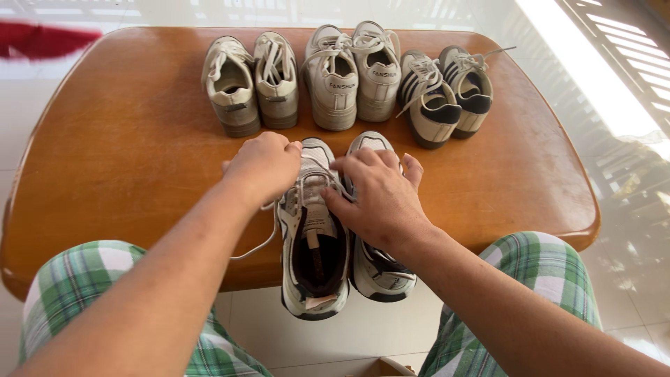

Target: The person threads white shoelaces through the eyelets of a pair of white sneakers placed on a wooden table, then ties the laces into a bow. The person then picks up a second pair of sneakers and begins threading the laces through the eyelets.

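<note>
A pair of white and grey sneakers lies at the near edge of the wooden table (125,153), heels hanging over the edge. My left hand (264,166) is closed on the white laces at the left side of the left sneaker (313,244); a loose lace end trails down to the left. My right hand (377,195) rests across the top of the right sneaker (380,269), its fingers pinching the laces of the left sneaker near the tongue.
Three more pairs stand in a row at the far side: beige sneakers (251,84), white sneakers (352,73), and white sneakers with black stripes (447,94). A red cloth (42,40) lies at the top left. My knees in green plaid flank the table.
</note>
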